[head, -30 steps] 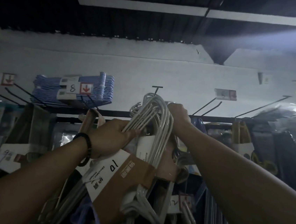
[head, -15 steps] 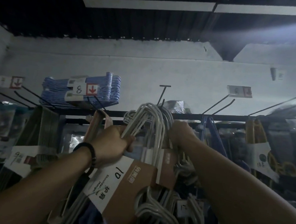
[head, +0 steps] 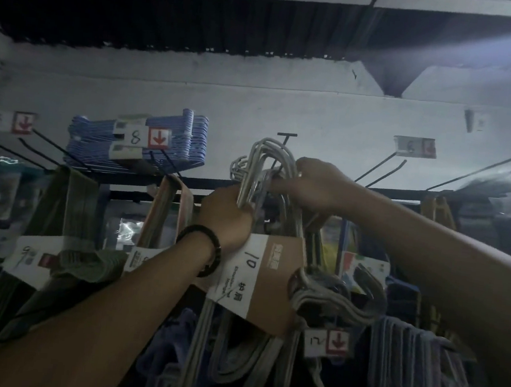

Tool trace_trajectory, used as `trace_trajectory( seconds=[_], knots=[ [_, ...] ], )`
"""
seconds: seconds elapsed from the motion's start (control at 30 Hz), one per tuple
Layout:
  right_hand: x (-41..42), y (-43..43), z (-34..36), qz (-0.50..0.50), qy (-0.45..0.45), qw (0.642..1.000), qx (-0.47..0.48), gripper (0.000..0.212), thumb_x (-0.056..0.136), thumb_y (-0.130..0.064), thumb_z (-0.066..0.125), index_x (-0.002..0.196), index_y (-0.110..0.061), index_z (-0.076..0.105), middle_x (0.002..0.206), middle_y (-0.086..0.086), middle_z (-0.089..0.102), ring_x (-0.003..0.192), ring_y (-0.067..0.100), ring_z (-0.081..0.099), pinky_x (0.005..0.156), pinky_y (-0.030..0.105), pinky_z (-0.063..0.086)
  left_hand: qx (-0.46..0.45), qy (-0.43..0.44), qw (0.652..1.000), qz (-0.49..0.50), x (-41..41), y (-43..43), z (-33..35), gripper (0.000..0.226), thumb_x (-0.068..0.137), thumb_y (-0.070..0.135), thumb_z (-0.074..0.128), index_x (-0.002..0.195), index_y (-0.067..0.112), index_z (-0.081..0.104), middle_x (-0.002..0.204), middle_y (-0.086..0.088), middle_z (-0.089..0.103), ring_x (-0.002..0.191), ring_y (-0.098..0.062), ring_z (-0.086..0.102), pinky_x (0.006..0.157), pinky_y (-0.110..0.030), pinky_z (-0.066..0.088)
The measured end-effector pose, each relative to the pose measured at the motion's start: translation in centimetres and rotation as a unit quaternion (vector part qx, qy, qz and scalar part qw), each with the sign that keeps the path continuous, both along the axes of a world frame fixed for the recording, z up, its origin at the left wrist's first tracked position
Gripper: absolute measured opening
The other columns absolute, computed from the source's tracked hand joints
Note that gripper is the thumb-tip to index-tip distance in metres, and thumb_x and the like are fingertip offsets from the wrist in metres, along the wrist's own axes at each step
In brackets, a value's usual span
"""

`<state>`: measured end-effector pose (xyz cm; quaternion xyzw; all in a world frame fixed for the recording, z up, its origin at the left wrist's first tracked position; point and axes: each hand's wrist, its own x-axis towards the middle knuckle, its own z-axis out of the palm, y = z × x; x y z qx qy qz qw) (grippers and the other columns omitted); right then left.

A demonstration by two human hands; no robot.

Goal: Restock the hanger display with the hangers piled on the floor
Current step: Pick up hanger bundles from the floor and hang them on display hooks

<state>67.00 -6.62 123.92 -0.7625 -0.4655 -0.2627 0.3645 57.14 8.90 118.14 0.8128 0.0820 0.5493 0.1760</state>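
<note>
Reaching up into the centre of the frame, both hands hold one bundle of grey hangers (head: 252, 171) against the display. The left hand (head: 224, 218), a dark band at its wrist, is curled tight round the necks of the bundle just under the hooks (head: 268, 147). The right hand (head: 315, 184) sits higher and further right, its fingers (head: 283, 182) wrapped over the far curve of those hooks and pinching them together.

The bundle's long axis runs from the hooks at upper centre down to the lower centre of the frame, where the shoulders hang out of sight behind a cardboard sleeve (head: 275, 290) marked 10. The sleeve sits just below the left hand and partly under its wrist.

What matters for the hanging is the black peg (head: 286, 139). Its T-shaped tip shows just above and right of the hook tops, very near the right hand's knuckles, and its shaft slants down behind the hooks towards the dark rail (head: 154, 179). Whether any hook is on the peg yet cannot be told, since the grey wire hides the shaft. The right hand is the nearer one, so it probably guides the hooks on while the left carries the weight.
</note>
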Motion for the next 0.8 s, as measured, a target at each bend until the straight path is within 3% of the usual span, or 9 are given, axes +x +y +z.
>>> trace_trajectory(
  seconds=[0.1, 0.17, 0.23, 0.37, 0.5, 0.57, 0.63, 0.7, 0.8],
  knots=[
    [0.1, 0.4, -0.4, -0.112, -0.124, 0.986, 0.008, 0.040, 0.098, -0.046, 0.061, 0.081, -0.010, 0.059, 0.076, 0.009, 0.067, 0.066, 0.023, 0.069, 0.055, 0.030, 0.051, 0.008, -0.023, 1.000, 0.003, 1.2, -0.8, 0.3, 0.021, 0.101, 0.019, 0.056, 0.082, 0.019, 0.066, 0.084, 0.004, 0.067, 0.082, -0.016, 0.063, 0.056, -0.016, 0.033],
    [0.0, 0.4, -0.6, -0.147, -0.139, 0.978, 0.052, 0.022, 0.098, -0.030, 0.059, 0.088, -0.010, 0.057, 0.087, 0.011, 0.066, 0.078, 0.030, 0.068, 0.067, 0.040, 0.058, 0.028, -0.036, 0.999, -0.006, 1.7, -1.6, 0.2, 0.017, 0.101, 0.027, 0.058, 0.086, 0.021, 0.064, 0.084, 0.005, 0.065, 0.082, -0.018, 0.063, 0.060, -0.020, 0.039],
    [0.3, 0.4, -0.4, -0.181, -0.147, 0.970, 0.076, 0.012, 0.097, -0.021, 0.060, 0.099, -0.010, 0.060, 0.085, 0.007, 0.058, 0.080, 0.032, 0.064, 0.068, 0.039, 0.055, 0.048, -0.046, 0.997, -0.024, 2.0, -2.2, 0.2, 0.019, 0.099, 0.042, 0.060, 0.098, 0.024, 0.064, 0.088, 0.007, 0.068, 0.082, -0.014, 0.063, 0.067, -0.028, 0.046],
    [0.7, 0.6, -0.1, -0.211, -0.137, 0.965, 0.080, 0.022, 0.098, -0.019, 0.061, 0.115, -0.005, 0.063, 0.089, 0.008, 0.054, 0.084, 0.031, 0.058, 0.069, 0.035, 0.045, 0.107, -0.079, 0.990, -0.037, 2.5, -2.3, -0.5, 0.023, 0.099, 0.045, 0.055, 0.114, 0.029, 0.061, 0.106, 0.007, 0.061, 0.095, -0.009, 0.060, 0.080, -0.032, 0.052],
    [0.5, 0.8, -0.6, -0.195, -0.132, 0.970, 0.060, 0.025, 0.106, -0.018, 0.052, 0.117, -0.001, 0.066, 0.109, 0.017, 0.064, 0.096, 0.033, 0.064, 0.075, 0.038, 0.054, 0.134, -0.082, 0.985, -0.071, 2.6, -1.3, -2.8, 0.050, 0.105, 0.028, 0.048, 0.153, 0.035, 0.032, 0.126, 0.005, 0.046, 0.106, -0.008, 0.055, 0.089, -0.031, 0.052],
    [0.9, 1.5, -1.3, -0.161, -0.117, 0.977, 0.073, 0.029, 0.109, -0.024, 0.046, 0.108, -0.001, 0.064, 0.094, 0.013, 0.060, 0.095, 0.035, 0.066, 0.074, 0.038, 0.052, 0.138, -0.071, 0.984, -0.084, 2.7, -0.5, -3.4, 0.055, 0.108, 0.022, 0.042, 0.157, 0.037, 0.025, 0.130, 0.006, 0.047, 0.109, -0.004, 0.054, 0.092, -0.026, 0.050],
    [1.7, 2.4, -1.9, -0.137, -0.100, 0.979, 0.110, 0.037, 0.111, -0.033, 0.044, 0.103, -0.003, 0.065, 0.080, 0.008, 0.056, 0.078, 0.029, 0.065, 0.059, 0.032, 0.048, 0.142, -0.039, 0.986, -0.079, 2.8, 0.3, -3.8, 0.056, 0.110, 0.025, 0.038, 0.159, 0.041, 0.020, 0.137, 0.008, 0.047, 0.116, -0.003, 0.053, 0.098, -0.024, 0.047],
    [2.4, 2.9, -2.2, -0.150, -0.103, 0.977, 0.114, 0.034, 0.110, -0.029, 0.048, 0.107, -0.001, 0.067, 0.079, 0.007, 0.055, 0.068, 0.021, 0.060, 0.049, 0.027, 0.043, 0.138, -0.010, 0.987, -0.077, 3.2, 1.0, -4.0, 0.057, 0.110, 0.027, 0.037, 0.160, 0.045, 0.017, 0.143, 0.008, 0.049, 0.124, -0.007, 0.054, 0.105, -0.033, 0.049],
    [2.5, 3.1, -1.8, -0.149, -0.121, 0.975, 0.108, 0.033, 0.110, -0.021, 0.048, 0.113, 0.001, 0.071, 0.095, 0.014, 0.068, 0.083, 0.027, 0.068, 0.065, 0.037, 0.059, 0.123, 0.006, 0.989, -0.076, 3.5, 1.3, -3.3, 0.059, 0.109, 0.022, 0.036, 0.160, 0.046, 0.018, 0.147, 0.008, 0.050, 0.124, -0.006, 0.053, 0.108, -0.035, 0.048]
  ],
)
